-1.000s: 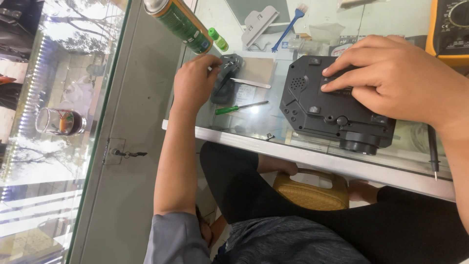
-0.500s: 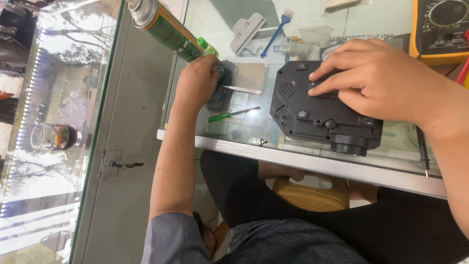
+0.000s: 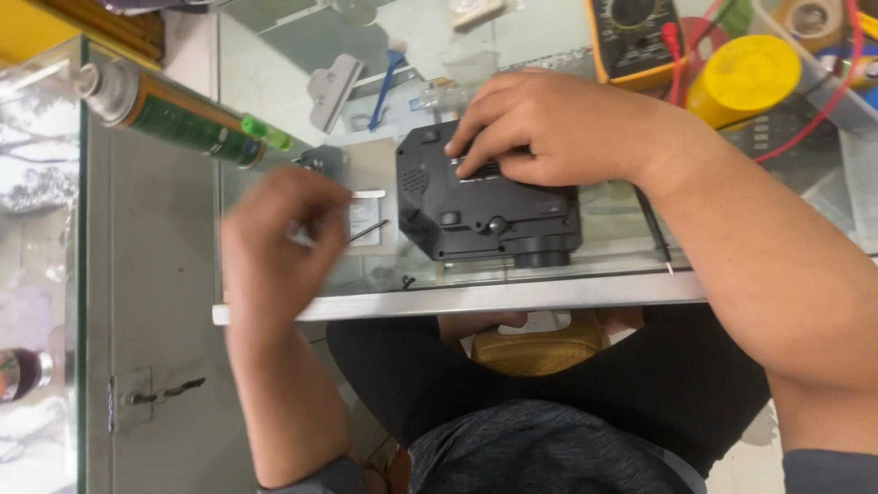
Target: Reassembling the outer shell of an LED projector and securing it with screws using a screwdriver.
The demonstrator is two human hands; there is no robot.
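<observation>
Steadying a black device on the glass counter.
The blurred left hand pinches a thin tool beside it; the right hand presses flat on top, below a yellow multimeter.

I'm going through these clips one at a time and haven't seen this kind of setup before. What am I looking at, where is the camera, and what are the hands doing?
There is no machine here: a seated person works with bare hands, and the single camera sits on their head, looking down over a glass counter. The right hand rests flat on a black device, fingers pressing its top. The left hand is blurred above the counter's left end; whether it holds anything cannot be told. Around them lie a sealant tube with a green tip, a yellow multimeter with red leads, a yellow lid, a blue brush and a grey scraper.
</observation>
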